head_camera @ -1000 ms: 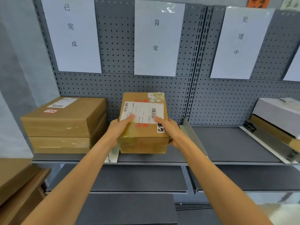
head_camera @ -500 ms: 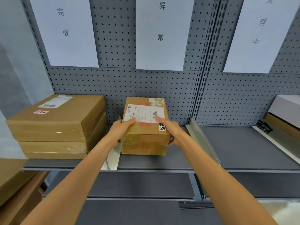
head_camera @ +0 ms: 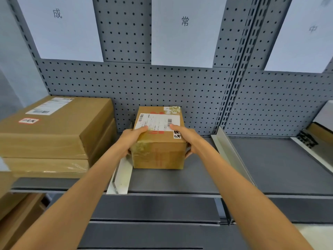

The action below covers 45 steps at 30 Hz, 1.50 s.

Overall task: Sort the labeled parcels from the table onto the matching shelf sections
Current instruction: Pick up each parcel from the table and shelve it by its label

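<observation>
A small brown cardboard parcel (head_camera: 159, 152) with a white shipping label and a small black-and-white sticker sits on the grey shelf (head_camera: 173, 181), in the middle section under a white paper sign (head_camera: 183, 31). My left hand (head_camera: 134, 137) grips its left side, thumb on the top. My right hand (head_camera: 185, 138) grips its right side, thumb on the label and fingers curled round the side. The parcel's bottom rests on the shelf, close to the left white divider (head_camera: 120, 177).
Two large flat brown boxes (head_camera: 52, 134) are stacked in the left section. A second white divider (head_camera: 230, 156) bounds the middle section on the right. A white box (head_camera: 324, 114) lies at the far right. Pegboard backs the shelf; more cardboard sits at lower left.
Both hands pushed the parcel deeper onto the shelf and set it down in the middle section. The camera came closer and tilted down.
</observation>
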Available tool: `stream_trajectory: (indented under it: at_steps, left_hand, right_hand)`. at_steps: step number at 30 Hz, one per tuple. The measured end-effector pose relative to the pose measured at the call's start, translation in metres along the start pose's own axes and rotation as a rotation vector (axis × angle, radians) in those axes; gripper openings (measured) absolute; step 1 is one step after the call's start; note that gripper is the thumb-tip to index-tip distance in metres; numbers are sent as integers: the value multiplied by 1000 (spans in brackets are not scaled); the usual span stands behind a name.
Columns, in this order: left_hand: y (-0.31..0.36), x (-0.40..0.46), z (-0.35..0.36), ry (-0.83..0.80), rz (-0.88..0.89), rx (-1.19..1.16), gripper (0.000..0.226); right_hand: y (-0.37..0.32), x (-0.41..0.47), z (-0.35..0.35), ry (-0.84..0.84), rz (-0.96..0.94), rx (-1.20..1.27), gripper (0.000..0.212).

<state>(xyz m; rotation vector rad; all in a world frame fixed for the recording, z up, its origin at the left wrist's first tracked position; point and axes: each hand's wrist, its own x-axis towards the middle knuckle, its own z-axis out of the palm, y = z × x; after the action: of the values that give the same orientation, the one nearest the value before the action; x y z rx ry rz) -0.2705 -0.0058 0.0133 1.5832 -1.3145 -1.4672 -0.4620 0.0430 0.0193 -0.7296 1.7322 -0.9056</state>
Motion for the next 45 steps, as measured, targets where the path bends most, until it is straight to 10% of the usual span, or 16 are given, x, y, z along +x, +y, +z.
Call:
stream_trajectory:
  at_steps: [20, 33, 45]
  left_hand:
    - [-1, 3, 0, 49, 120, 112, 61]
    - [38, -75, -35, 418, 746, 894, 65]
    - [-18, -168, -176, 711, 565, 1311, 67]
  right_hand:
    - [2, -6, -5, -29, -17, 16, 81]
    - [-32, -56, 2, 326, -880, -859, 68]
    - [-54, -131, 127, 238, -1307, -1156, 76]
